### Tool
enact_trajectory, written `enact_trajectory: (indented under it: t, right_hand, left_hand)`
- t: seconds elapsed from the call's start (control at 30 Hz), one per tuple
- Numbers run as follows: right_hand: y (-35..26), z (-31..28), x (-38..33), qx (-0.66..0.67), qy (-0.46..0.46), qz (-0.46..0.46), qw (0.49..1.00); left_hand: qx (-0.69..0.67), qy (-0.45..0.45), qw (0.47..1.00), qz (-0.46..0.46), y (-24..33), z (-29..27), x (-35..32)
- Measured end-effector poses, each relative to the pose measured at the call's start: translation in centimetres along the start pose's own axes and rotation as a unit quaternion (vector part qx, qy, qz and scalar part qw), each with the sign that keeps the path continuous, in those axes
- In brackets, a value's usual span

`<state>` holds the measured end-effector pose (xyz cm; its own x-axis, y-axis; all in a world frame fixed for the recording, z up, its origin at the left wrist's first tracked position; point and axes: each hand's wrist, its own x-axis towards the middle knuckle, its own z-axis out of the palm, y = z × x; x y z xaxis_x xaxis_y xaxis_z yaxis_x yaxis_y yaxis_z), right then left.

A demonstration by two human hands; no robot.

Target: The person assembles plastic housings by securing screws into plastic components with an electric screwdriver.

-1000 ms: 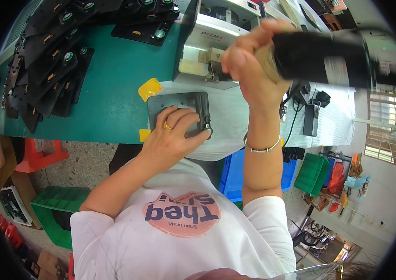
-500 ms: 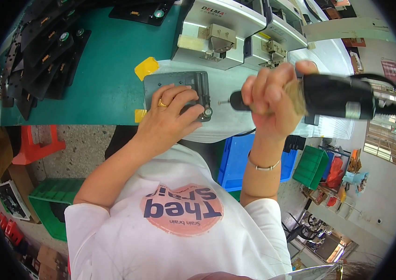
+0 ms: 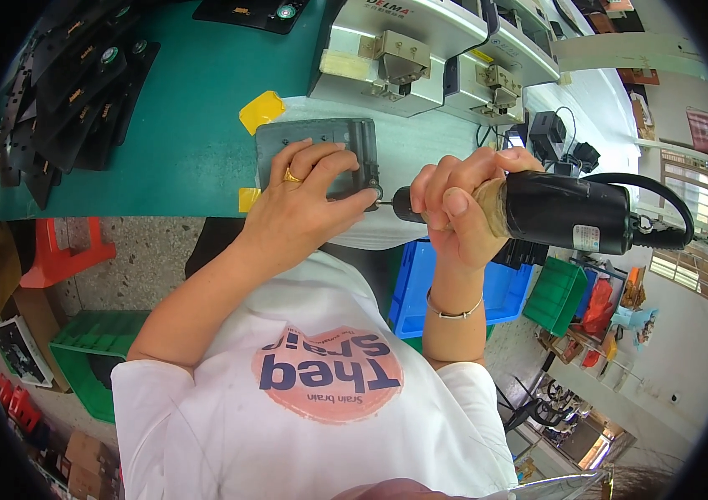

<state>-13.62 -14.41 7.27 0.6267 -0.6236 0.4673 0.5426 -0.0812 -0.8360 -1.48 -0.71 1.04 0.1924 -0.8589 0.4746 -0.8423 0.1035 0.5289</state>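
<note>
My right hand (image 3: 462, 204) grips a black electric screwdriver (image 3: 567, 208), wrapped with tan tape at its middle. It lies nearly level, its thin bit pointing left at the lower right corner of a dark grey rectangular block (image 3: 312, 132). The bit's tip appears to meet a small round piece there; exact contact is hard to tell. My left hand (image 3: 300, 187) rests on the block with fingers spread, a ring on one of them. Its thumb reaches that same corner and partly covers the round piece.
Grey machines with metal heads (image 3: 400, 62) stand behind the block. Black panels (image 3: 79, 92) are stacked at the far left of the green table (image 3: 195, 158). Yellow tape (image 3: 261, 112) lies beside the block. A blue crate (image 3: 412, 287) sits below the table's edge.
My right hand has brought the screwdriver left and slightly down, so its bit has gone from apart to the block's corner. My left hand stays on the block, its thumb nearer the round piece.
</note>
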Motion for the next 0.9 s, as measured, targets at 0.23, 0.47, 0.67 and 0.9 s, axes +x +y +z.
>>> enact_trajectory:
  t: [0.23,0.47,0.67,0.9]
  right_hand:
    - [0.12,0.01,-0.10,-0.008,-0.023,-0.009,1.000]
    - [0.21,0.15,-0.15,-0.019,-0.030,-0.005,0.999]
    - [0.10,0.37,-0.07,-0.022,-0.021,0.001,1.000]
    - [-0.13,0.73,-0.60,-0.057,-0.057,0.010,0.997]
  left_hand:
    - [-0.003,-0.005,1.000,-0.003,-0.08,-0.05,-0.15]
    - [0.005,-0.011,1.000,0.001,-0.46,0.23,-0.39]
    - [0.005,-0.008,1.000,0.003,-0.50,0.35,-0.27]
    - [0.007,-0.009,1.000,-0.008,-0.31,0.31,-0.27]
